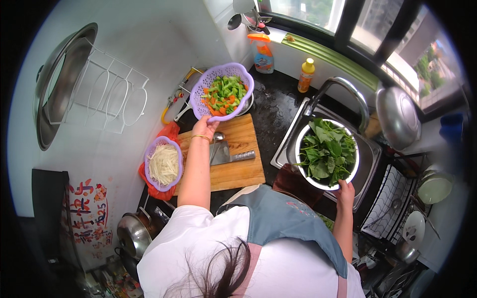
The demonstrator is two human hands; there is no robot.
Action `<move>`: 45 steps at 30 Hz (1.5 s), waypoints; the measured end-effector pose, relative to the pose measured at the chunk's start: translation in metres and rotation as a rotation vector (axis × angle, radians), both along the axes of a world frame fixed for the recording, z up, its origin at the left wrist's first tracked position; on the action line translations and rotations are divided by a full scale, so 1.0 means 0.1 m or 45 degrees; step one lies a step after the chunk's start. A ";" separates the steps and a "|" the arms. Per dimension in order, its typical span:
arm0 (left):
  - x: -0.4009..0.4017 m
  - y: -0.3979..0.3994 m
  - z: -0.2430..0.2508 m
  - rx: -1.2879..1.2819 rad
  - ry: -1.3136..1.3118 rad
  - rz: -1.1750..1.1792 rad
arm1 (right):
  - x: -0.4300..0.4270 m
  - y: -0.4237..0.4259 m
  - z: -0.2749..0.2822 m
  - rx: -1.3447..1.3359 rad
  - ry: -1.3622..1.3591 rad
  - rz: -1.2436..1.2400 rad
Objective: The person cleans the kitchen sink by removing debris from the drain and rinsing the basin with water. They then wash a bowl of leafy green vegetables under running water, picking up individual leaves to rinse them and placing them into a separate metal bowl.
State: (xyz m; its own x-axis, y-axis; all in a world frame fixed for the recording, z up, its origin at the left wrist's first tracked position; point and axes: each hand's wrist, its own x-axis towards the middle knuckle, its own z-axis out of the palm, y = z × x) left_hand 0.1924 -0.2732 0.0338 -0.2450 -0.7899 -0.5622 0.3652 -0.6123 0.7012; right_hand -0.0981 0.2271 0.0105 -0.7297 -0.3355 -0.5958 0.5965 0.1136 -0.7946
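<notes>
My left hand [205, 128] grips the near rim of a purple plastic colander [196, 102], its thumb over the edge. Cut broccoli [229, 86] and orange carrot pieces [222, 108] fill it; a metal pan partly shows beneath. Over at the sink [367, 175], my right hand [346, 192] holds the near rim of a white-rimmed bowl [316, 183] heaped with leafy greens [329, 151]. Below my left wrist lies a wooden cutting board [238, 177] bearing a metal cleaver [222, 152] and a spoon [218, 136], both partly hidden by the forearm.
Left of the board, a smaller purple basket [179, 175] of pale shreds [163, 164] rests on a red plastic bag [169, 130]. A spray bottle [264, 56] and yellow bottle [306, 76] stand behind. The faucet [350, 83] arches beside the greens; a dish rack [387, 201] stands right.
</notes>
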 end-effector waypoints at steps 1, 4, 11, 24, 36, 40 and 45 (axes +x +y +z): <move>-0.02 0.01 -0.09 -0.004 -0.013 0.015 | 0.01 0.05 -0.02 -0.006 -0.016 -0.039; -0.16 0.03 -0.23 -0.028 -0.056 -0.017 | 0.04 0.25 -0.01 0.121 -0.033 -0.135; -0.18 0.05 -0.25 -0.099 -0.173 -0.139 | -0.11 0.53 0.11 0.466 0.146 -0.144; -0.13 0.29 -0.43 -0.048 -0.188 0.013 | -0.53 1.22 -0.02 0.818 0.301 -0.087; -1.32 1.61 -0.35 -0.089 -0.460 -0.617 | -0.74 1.16 -0.07 1.181 0.446 0.136; -2.33 1.71 -0.26 -1.667 -0.515 -0.861 | -0.85 0.76 0.17 1.493 0.696 0.374; -2.77 1.81 -0.29 -1.787 -0.670 -1.279 | -0.95 0.37 0.52 1.764 0.909 0.566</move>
